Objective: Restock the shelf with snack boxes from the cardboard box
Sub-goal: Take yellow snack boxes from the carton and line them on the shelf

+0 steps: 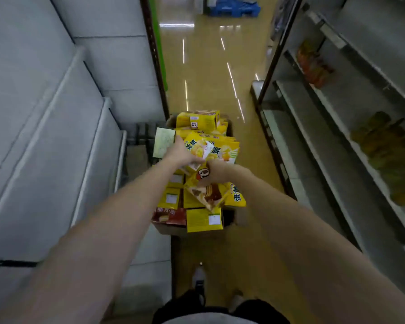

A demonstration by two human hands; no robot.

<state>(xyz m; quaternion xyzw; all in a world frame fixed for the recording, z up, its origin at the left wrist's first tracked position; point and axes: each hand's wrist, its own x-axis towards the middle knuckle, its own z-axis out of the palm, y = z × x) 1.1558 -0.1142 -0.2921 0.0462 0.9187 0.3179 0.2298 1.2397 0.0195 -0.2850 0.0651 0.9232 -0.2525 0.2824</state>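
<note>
Narrow aisle floor [211, 73]; both hands seemingly grip snack boxes [211, 148].

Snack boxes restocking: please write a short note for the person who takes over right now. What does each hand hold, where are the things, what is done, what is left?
Left hand: grips a yellow snack box lifted above the pile.
Right hand: grips another yellow box, tilted, with a brown cake picture.
Cardboard box: on the floor in the aisle ahead, full of yellow boxes, one red box at the near left corner.
Shelves on the right: mostly bare, a few blurred packs only.
Done: two boxes picked up.
Left: place them on the shelf, then empty the rest.
</note>
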